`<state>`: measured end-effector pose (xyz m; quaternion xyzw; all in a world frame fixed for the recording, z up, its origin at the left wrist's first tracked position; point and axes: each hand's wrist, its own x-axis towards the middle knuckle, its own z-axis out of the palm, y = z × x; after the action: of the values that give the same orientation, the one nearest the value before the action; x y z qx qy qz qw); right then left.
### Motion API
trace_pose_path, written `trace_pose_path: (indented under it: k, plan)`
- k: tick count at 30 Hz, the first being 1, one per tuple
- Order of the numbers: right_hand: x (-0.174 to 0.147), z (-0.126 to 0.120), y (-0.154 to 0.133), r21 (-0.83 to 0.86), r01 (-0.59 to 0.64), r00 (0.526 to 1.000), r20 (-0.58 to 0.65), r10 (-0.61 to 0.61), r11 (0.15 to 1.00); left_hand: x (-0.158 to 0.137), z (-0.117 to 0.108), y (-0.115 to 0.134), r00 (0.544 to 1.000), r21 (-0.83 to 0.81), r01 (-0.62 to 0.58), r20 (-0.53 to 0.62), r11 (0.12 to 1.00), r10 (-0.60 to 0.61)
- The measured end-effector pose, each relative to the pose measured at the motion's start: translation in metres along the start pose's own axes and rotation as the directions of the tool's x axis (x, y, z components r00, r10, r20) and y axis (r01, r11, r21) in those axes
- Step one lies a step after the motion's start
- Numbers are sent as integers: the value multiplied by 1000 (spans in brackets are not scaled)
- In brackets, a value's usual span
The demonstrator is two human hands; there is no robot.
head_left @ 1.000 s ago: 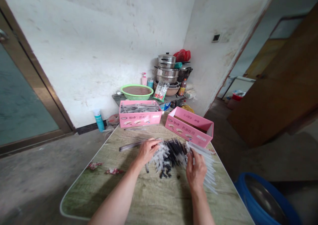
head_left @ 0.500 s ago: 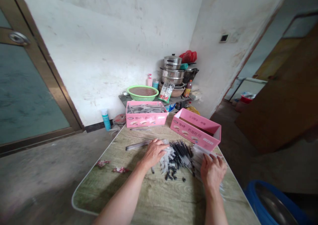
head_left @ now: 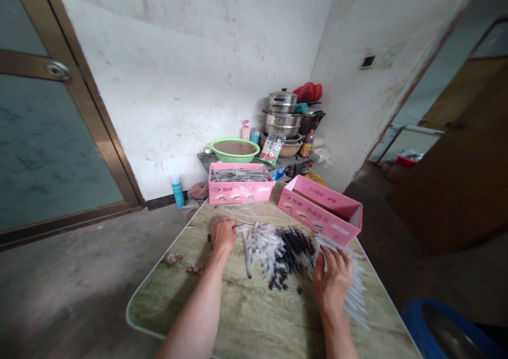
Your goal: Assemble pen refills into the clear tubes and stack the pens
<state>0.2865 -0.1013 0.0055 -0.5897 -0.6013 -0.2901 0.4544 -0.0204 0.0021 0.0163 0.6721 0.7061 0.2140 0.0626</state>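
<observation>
My left hand (head_left: pixel 223 236) is closed low over the table's left part, on top of assembled pens. A dark pen end (head_left: pixel 209 237) pokes out on its left side; its fingertips are partly hidden. My right hand (head_left: pixel 334 277) curls its fingers round a clear pen barrel (head_left: pixel 325 263) at the edge of a spread of clear barrels (head_left: pixel 355 295). Between the hands lie a heap of whitish translucent pen parts (head_left: pixel 264 242), a bundle of black ink refills (head_left: pixel 296 248) and small black caps (head_left: pixel 279 279). One single pen (head_left: pixel 247 256) lies left of the heap.
A pink box (head_left: pixel 240 192) full of pens stands at the table's back; another pink box (head_left: pixel 319 216) sits tilted to its right. Behind are a green basin (head_left: pixel 235 158) and stacked steel pots (head_left: pixel 282 118). A blue tub (head_left: pixel 420 309) stands at the lower right.
My left hand has moved left from the whitish heap onto the pens, baring the heap and a single pen. My right hand's fingers have curled in, uncovering more barrels. The view has shifted slightly.
</observation>
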Motion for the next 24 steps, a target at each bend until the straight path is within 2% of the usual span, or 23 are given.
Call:
trace_pose_path:
  k: [3,7,9,12,14,16,19,21,22,24]
  plan:
    - [0,0,-6,18,-9,1000,14,9,1000,0,3,2,999,-39,-18,29,999,19]
    - [0,-1,-9,48,-27,999,20,26,998,0,7,3,998,-112,-61,2,992,62]
    - [1,-1,-12,74,-24,999,26,22,997,0,6,4,992,-185,-111,-74,977,99]
    - [1,-2,-20,124,-11,999,47,5,992,2,3,8,943,-378,-257,-302,889,144]
    - [0,-2,-28,180,5,997,77,-19,984,3,2,12,904,-538,-333,-417,774,99]
    - [-3,-1,-38,249,31,992,114,-61,968,4,4,18,907,-718,-337,-420,608,7]
    - [-7,2,-52,330,46,976,187,-113,943,2,8,30,966,-950,-216,-241,224,-94]
    - [-9,4,-60,374,32,958,252,-135,927,-3,9,39,993,-994,-103,-101,-29,-68]
    - [-9,4,-63,394,19,950,279,-139,919,-5,9,44,998,-992,-56,-52,-112,-35]
    - [-8,3,-68,425,-12,933,331,-143,905,-11,10,52,999,-980,14,7,-198,39]
